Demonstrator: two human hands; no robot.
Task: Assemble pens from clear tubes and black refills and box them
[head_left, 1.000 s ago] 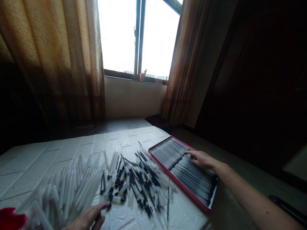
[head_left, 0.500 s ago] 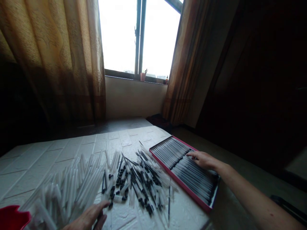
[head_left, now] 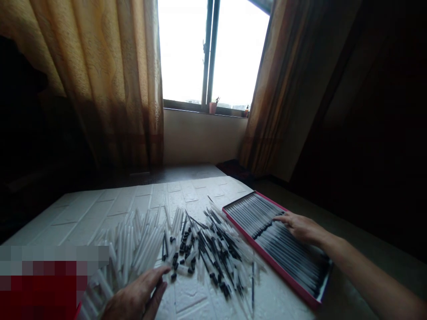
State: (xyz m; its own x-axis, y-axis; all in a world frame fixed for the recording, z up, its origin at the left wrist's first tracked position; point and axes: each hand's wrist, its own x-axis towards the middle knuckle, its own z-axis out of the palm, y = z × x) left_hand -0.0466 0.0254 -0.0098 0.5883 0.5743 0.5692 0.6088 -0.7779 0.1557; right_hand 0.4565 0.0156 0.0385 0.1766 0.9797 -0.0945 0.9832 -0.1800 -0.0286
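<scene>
My left hand (head_left: 138, 293) is low over the white table, fingers stretched out and nothing visible in them. Its fingertips are beside short clear pieces with black ends (head_left: 185, 269) in a loose heap. To the left of these lie many clear plastic pen barrels (head_left: 128, 249). Dark, thin pen refills (head_left: 213, 251) are heaped to the right. A pink-edged shallow box (head_left: 278, 278) holds two rows of clear pens (head_left: 293, 253). Over the middle of the box, my right hand (head_left: 302, 227) rests with its index finger extended to where the rows meet; its other fingers are partly hidden.
A red object (head_left: 50, 293), mostly blurred out, stands at the lower left. The white brick-patterned table (head_left: 100, 213) reaches back toward a window with curtains (head_left: 123, 89). A pink cup (head_left: 212, 107) stands on the sill. The box lies along the table's right edge.
The camera has turned left, so everything appears shifted right. More of my left hand shows, still by the black-ended pieces. My right hand stays over the box's middle.
</scene>
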